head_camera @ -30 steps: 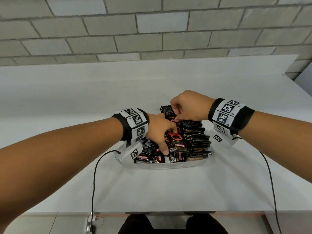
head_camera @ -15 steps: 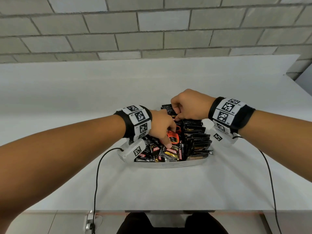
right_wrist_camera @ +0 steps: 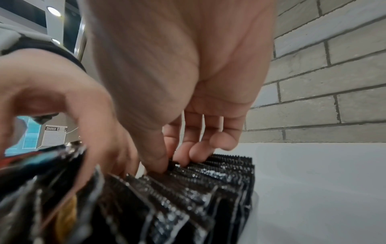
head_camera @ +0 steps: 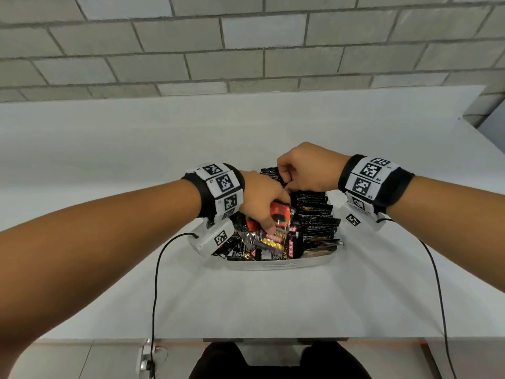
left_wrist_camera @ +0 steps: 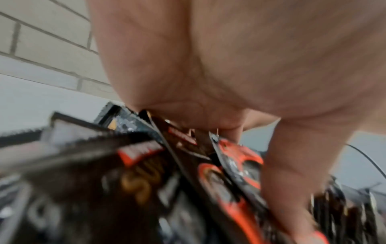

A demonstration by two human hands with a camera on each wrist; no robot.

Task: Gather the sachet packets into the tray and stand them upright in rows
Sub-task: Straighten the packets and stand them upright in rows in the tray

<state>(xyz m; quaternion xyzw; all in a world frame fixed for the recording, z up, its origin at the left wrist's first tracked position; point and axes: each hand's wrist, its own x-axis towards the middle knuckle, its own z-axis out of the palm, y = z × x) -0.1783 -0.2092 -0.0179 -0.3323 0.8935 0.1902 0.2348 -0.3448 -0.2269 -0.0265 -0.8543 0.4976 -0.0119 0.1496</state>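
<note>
A shallow white tray (head_camera: 276,265) on the white table holds many black sachet packets. On its right side a row of black sachets (head_camera: 317,214) (right_wrist_camera: 208,178) stands upright. My right hand (head_camera: 303,170) (right_wrist_camera: 173,158) pinches the top edges of the sachets at the far end of that row. On the left side loose sachets (head_camera: 257,247) lie jumbled. My left hand (head_camera: 262,206) (left_wrist_camera: 246,132) grips a small bunch of black-and-orange sachets (head_camera: 280,214) (left_wrist_camera: 229,165) above the jumble, thumb on the near side.
The white table (head_camera: 273,302) runs to a grey brick wall (head_camera: 246,45) behind. Black cables (head_camera: 157,283) trail from both wrist cameras over the table's front edge. The table's right corner (head_camera: 470,105) lies at the far right.
My left hand has lifted its black-and-orange sachets up and toward the upright row. The right hand has stayed at the far end of the row.
</note>
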